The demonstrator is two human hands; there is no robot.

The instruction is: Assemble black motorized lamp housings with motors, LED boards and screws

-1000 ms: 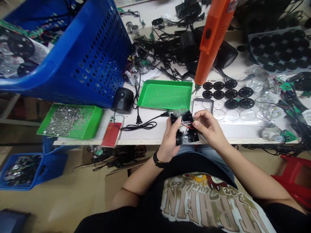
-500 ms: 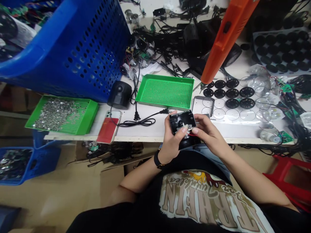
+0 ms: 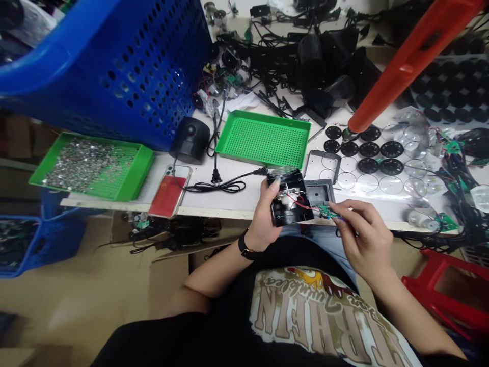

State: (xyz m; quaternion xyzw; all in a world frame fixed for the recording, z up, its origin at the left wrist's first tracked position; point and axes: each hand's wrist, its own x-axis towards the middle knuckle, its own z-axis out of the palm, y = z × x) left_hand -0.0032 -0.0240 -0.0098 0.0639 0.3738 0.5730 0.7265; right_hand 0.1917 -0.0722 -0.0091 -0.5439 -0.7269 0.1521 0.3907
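One black box (image 3: pixel 291 204) sits in the left hand (image 3: pixel 263 219), which wraps around it and grips it. A red wire (image 3: pixel 300 200) runs from the box to a small green board (image 3: pixel 329 211), pinched narrow by the right hand (image 3: pixel 362 234). A gray square frame (image 3: pixel 319 191) lies just beside the box on the white table (image 3: pixel 229 204).
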